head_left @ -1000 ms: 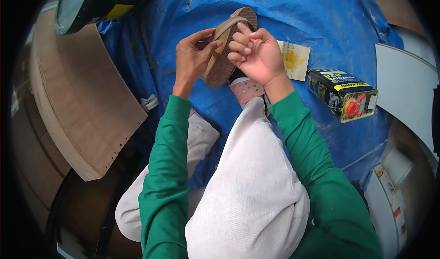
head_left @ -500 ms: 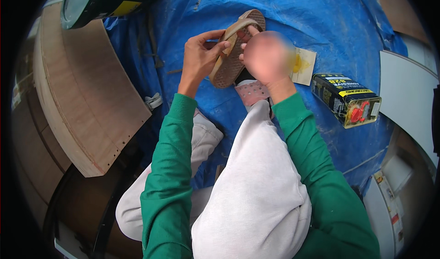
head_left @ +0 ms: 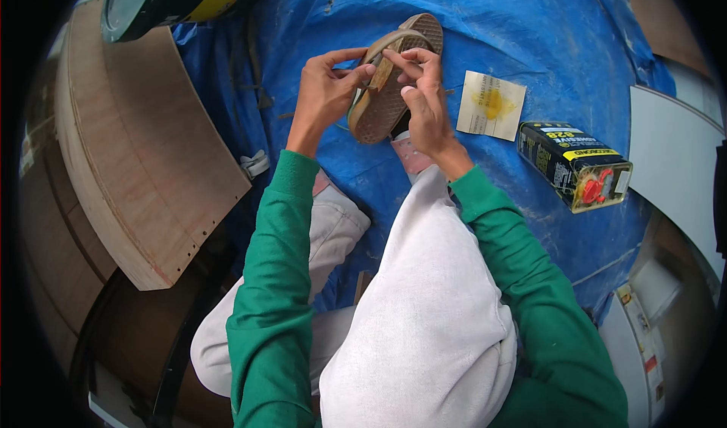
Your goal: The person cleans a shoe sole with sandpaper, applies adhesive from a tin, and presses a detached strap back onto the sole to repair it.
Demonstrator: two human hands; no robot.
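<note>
A blue sheet (head_left: 560, 64) lies below the sandal (head_left: 379, 120); the left hand (head_left: 327, 89) grips it, the right hand (head_left: 429, 110), loosely curled, hides its edge.

Our arms reach forward and draw in toward each other at the hands. Our left forearm (head_left: 271, 276) runs nearly straight ahead to a bare wrist (head_left: 303, 138); our right forearm (head_left: 522, 257) slants inward to the left. Our left grip (head_left: 329, 87) bends inward, thumb and index finger in a pinch. Our right grip (head_left: 428, 98) is near it, index finger pointing leftward, thumb apart, the other fingers bent.
</note>
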